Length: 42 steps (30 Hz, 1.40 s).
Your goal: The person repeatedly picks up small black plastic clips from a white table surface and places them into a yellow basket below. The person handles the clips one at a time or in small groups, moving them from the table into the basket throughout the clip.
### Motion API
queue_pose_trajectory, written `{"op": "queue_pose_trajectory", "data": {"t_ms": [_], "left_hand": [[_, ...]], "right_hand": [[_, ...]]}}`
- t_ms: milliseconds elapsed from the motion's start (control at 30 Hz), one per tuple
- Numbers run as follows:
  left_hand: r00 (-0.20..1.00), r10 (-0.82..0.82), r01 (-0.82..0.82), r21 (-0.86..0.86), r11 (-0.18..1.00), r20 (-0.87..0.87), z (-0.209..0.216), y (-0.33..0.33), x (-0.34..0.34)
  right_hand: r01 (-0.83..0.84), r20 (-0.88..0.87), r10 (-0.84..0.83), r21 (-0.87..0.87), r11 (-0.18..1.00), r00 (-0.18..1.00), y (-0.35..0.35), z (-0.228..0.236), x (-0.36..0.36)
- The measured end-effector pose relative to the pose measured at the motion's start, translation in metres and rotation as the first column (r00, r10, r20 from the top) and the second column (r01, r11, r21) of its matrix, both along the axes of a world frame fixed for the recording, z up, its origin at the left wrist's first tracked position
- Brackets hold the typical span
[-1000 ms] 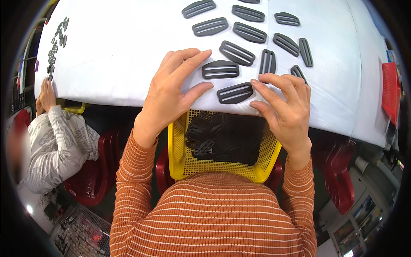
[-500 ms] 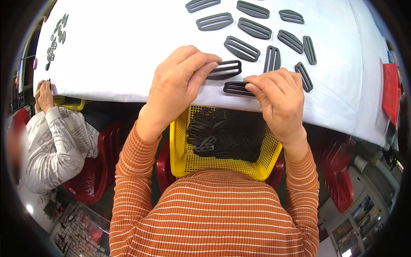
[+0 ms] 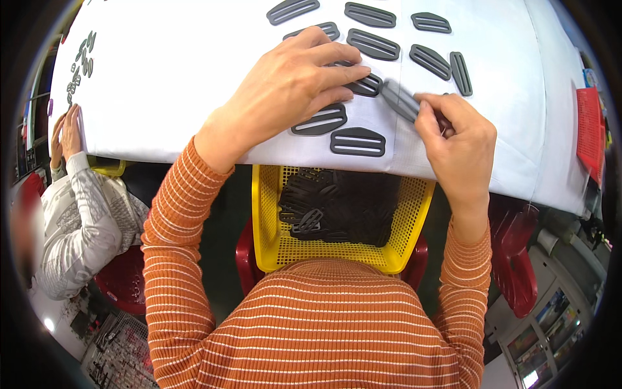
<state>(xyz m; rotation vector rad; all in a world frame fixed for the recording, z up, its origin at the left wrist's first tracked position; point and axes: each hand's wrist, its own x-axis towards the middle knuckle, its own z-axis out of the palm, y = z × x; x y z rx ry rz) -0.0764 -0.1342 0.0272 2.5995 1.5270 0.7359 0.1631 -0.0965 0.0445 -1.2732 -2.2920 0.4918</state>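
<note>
Dark grey plastic strap slide buckles, each with two long slots, lie spread on a white-covered table. My left hand (image 3: 285,84) reaches across it, fingers stretched out, touching a buckle (image 3: 367,85) that they partly cover. Below those fingers lie two more buckles, one tilted (image 3: 321,121) and one nearly level by the near edge (image 3: 358,142). Between thumb and fingers, my right hand (image 3: 455,133) pinches a buckle (image 3: 400,100), blurred by motion. Something dark shows at its curled fingers, too hidden to make out.
A yellow mesh basket (image 3: 257,220) heaped with dark buckles (image 3: 337,204) stands below the table's near edge, before my body. At the left, another person's hands (image 3: 70,133) rest at the table edge near small dark pieces (image 3: 83,61). A red basket (image 3: 588,129) hangs far right.
The two buckles in my hands now lie on the table near its edge. My left hand has moved up onto another buckle; my right has moved right and grips a different one.
</note>
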Motion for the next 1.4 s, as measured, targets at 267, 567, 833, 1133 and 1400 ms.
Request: {"op": "queue_pose_trajectory", "data": {"t_ms": [267, 567, 833, 1133, 1400], "left_hand": [[0.996, 0.011, -0.010, -0.013, 1.000, 0.092, 0.002, 0.007, 0.007], [0.998, 0.059, -0.052, 0.206, 0.977, -0.029, -0.005, 0.039, 0.016], [0.988, 0.104, -0.101, -0.030, 0.994, 0.113, -0.002, 0.040, 0.017], [0.971, 0.175, -0.142, 0.201, 0.969, -0.163, -0.007, 0.071, 0.003], [0.988, 0.153, -0.155, 0.063, 0.986, 0.030, -0.009, 0.073, 0.005]], "right_hand": [[-0.123, 0.072, 0.103, 0.390, 0.913, 0.992, 0.051, -0.014, 0.008], [-0.045, 0.006, 0.045, 0.108, 0.993, 0.999, 0.070, -0.020, 0.014], [-0.047, 0.199, 0.002, 0.224, 0.973, 0.980, 0.018, 0.001, 0.045], [0.069, -0.011, -0.070, -0.064, 0.996, 0.997, 0.034, 0.003, 0.065], [0.073, 0.090, -0.093, 0.207, 0.976, 0.992, 0.067, -0.018, 0.050]]}}
